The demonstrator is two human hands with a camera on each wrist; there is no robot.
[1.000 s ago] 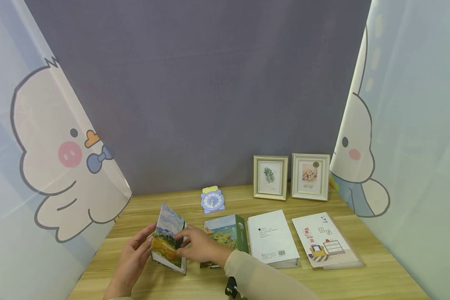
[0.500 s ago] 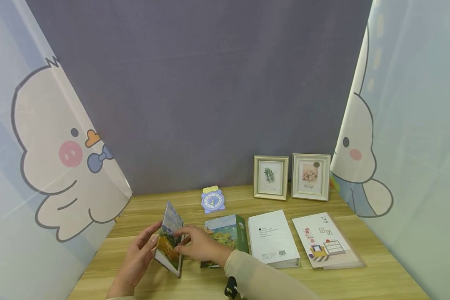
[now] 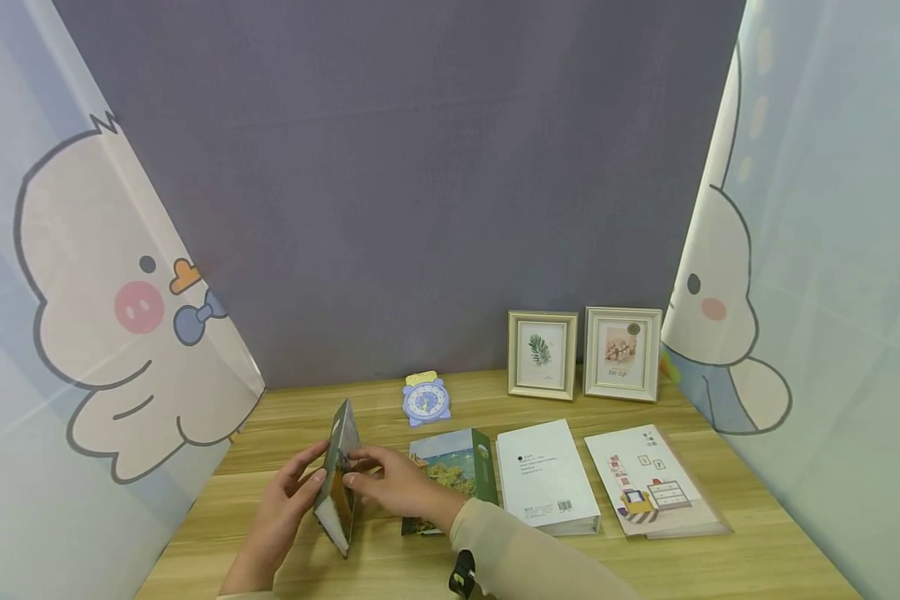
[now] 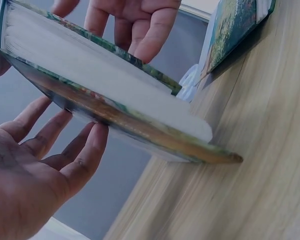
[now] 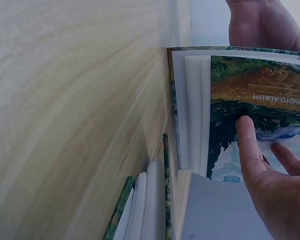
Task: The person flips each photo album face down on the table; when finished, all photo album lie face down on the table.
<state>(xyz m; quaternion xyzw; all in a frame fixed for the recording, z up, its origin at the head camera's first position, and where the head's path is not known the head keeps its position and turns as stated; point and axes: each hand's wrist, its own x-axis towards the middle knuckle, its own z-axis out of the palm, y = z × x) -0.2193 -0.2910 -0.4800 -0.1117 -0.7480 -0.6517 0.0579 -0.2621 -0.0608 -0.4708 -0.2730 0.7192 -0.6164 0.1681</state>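
Note:
A painted-cover photo album [image 3: 337, 521] stands tilted upright near the left front, its lower page edges showing. My left hand [image 3: 277, 508] holds it from the left, thumb by the spine and fingertips against one cover. In the left wrist view, the left fingers [image 4: 85, 155] touch the cover from below. My right hand [image 3: 397, 483] rests extended fingertips on the opposite cover. In the right wrist view that cover of the album [image 5: 270, 90] reads "PHOTO ALBUM" upside down, with the right hand's thumb and finger [image 5: 247, 145] on it. The album's lower corner reaches the tabletop.
Right of the hands lie a green-spined album [image 3: 450, 462], a white album [image 3: 547, 475] and an illustrated booklet [image 3: 645, 483]. Two picture frames [image 3: 542, 354] stand at the back right. A blue paper clock [image 3: 426, 402] lies near the grey backdrop [image 3: 420, 208].
The album has turned about its upright axis, so its painted cover now shows narrowly and the spine side comes into view. The left hand has shifted slightly right with it.

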